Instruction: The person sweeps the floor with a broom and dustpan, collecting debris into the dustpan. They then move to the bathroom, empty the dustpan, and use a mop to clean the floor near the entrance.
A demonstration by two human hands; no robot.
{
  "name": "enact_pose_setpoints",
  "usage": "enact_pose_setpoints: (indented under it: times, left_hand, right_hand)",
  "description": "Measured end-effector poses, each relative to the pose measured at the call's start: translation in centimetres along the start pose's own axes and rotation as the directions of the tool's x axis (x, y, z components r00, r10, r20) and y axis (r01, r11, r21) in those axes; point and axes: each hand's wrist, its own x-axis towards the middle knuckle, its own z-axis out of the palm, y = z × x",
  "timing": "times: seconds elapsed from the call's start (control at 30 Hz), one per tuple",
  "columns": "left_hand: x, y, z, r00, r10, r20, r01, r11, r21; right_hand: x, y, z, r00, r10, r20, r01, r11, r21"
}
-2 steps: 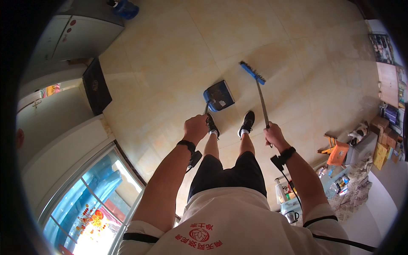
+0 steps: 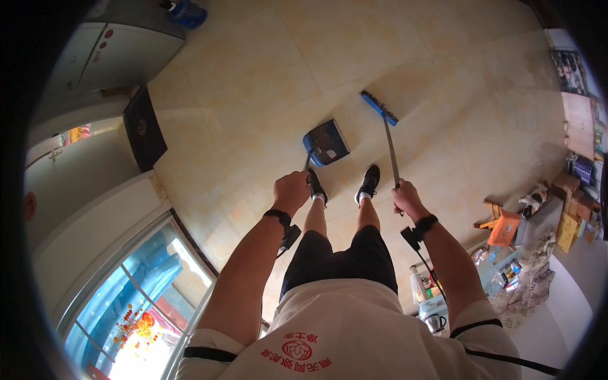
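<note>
My left hand [image 2: 292, 191] is closed round the handle of a dustpan [image 2: 327, 142]. The dustpan is blue and black, rests by my left shoe with its mouth facing right, and has a small pale patch of something in it. In my right hand [image 2: 410, 199], fingers wrapped, is the grey stick of a broom [image 2: 380, 107]. The broom's blue head with dark bristles is beyond and to the right of the dustpan, apart from it. Both handle ends are partly hidden by my fists.
Pale tiles cover the floor [image 2: 253, 82]. A black mat [image 2: 144, 128] lies at a doorway on the left, near a grey cabinet [image 2: 126, 56] and a blue water jug [image 2: 188, 12]. An orange stool [image 2: 503, 228], a cat [image 2: 535, 199] and cardboard boxes [image 2: 565, 185] are at the right.
The broom head has shifted slightly to the right, the right hand barely moving with it. The left hand and the dustpan have stayed in place.
</note>
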Motion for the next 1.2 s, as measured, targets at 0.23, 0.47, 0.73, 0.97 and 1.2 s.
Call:
enact_pose_setpoints:
  times: [0.23,0.47,0.73,0.97,1.2]
  left_hand:
    - [-1.0,-0.2,0.3,0.999,-0.020,-0.029,0.020,1.000,0.007]
    - [-1.5,-1.3,0.7,0.999,-0.032,-0.031,0.031,0.999,-0.016]
    - [-2.3,-3.4,0.8,0.999,-0.024,-0.044,0.024,1.000,-0.003]
    - [-0.9,-4.3,0.5,0.998,0.036,-0.052,-0.032,0.996,0.078]
    - [-1.0,-5.1,0.2,0.996,0.049,-0.069,-0.046,0.997,0.056]
  right_hand:
    - [-0.8,-1.1,8.6,0.931,0.076,0.358,-0.203,0.920,0.335]
    - [-10.3,-7.5,0.4,0.902,0.076,0.425,-0.289,0.837,0.465]
    - [-6.3,-3.5,3.3,0.992,0.118,0.048,-0.125,0.968,0.216]
    - [-5.9,-4.0,11.1,0.924,0.180,0.339,-0.370,0.649,0.665]
    - [-9.9,-7.4,5.0,0.912,0.136,0.388,-0.355,0.736,0.576]
